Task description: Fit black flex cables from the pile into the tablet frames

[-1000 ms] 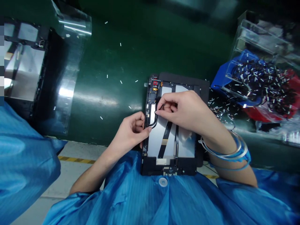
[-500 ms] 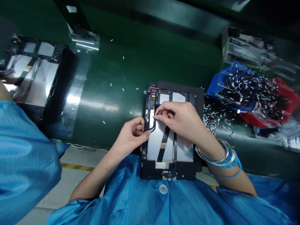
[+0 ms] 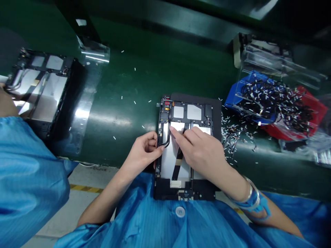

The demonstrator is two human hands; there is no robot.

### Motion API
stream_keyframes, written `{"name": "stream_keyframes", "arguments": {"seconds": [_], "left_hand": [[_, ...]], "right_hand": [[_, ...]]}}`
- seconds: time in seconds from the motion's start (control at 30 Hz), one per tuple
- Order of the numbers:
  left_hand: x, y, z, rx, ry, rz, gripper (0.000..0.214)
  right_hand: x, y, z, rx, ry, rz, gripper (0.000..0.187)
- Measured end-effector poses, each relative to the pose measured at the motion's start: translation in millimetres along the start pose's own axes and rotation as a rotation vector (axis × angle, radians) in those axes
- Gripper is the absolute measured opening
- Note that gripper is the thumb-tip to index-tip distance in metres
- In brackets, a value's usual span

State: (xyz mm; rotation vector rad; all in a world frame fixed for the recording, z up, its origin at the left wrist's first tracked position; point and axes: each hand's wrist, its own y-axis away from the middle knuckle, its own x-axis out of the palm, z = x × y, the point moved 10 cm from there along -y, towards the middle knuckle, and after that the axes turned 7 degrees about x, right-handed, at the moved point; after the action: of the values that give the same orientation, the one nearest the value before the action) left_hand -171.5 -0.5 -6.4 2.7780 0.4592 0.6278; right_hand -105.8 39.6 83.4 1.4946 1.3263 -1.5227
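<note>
An opened tablet [image 3: 167, 167] lies before me, showing silver battery faces and black flat ribbons. A thin black cable [image 3: 169, 137] runs down near its left side and bends toward that edge. My left hand [image 3: 141, 153] grips the tablet's left edge, its thumb at the cable's lower bend and its other fingers curled beside the frame. Over the batteries, my right hand [image 3: 204, 151] stretches its index finger so the tip touches the cable's upper stretch. Its other fingers are loosely bent and its thumb is hidden. I see nothing held in it.
A blue bin [image 3: 232, 94] and a red bin [image 3: 320, 110] at right carry black cables with white ends. Loose cables [image 3: 232, 134] and small white bits lie beside the tablet. At left, another person's hand [image 3: 7, 105] is at a second opened tablet [image 3: 55, 100].
My right hand has gone from a thumb-and-index pinch at the cable to a stretched index finger on it. My left hand stays at the edge. The view has shifted slightly.
</note>
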Motion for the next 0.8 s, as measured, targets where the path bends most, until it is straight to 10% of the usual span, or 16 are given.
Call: {"name": "stream_keyframes", "arguments": {"seconds": [0.2,0.3,0.53,0.8], "left_hand": [[-20.1,6,-4,0.067,-0.134,-0.061,0.025],[-36.3,31,-16,0.175,-0.266,-0.197,0.031],[-3.7,68,-23,0.217,-0.925,-0.126,0.035],[-22.4,82,-30,0.196,-1.041,-0.209,0.05]], "right_hand": [[-28,16,-31,0.119,-0.195,-0.061,0.031],[-43,68,-78,0.526,-0.261,-0.197,0.034],[17,150,-83,1.065,-0.696,-0.106,0.036],[13,145,-77,1.144,-1.205,-0.301,0.042]]}}
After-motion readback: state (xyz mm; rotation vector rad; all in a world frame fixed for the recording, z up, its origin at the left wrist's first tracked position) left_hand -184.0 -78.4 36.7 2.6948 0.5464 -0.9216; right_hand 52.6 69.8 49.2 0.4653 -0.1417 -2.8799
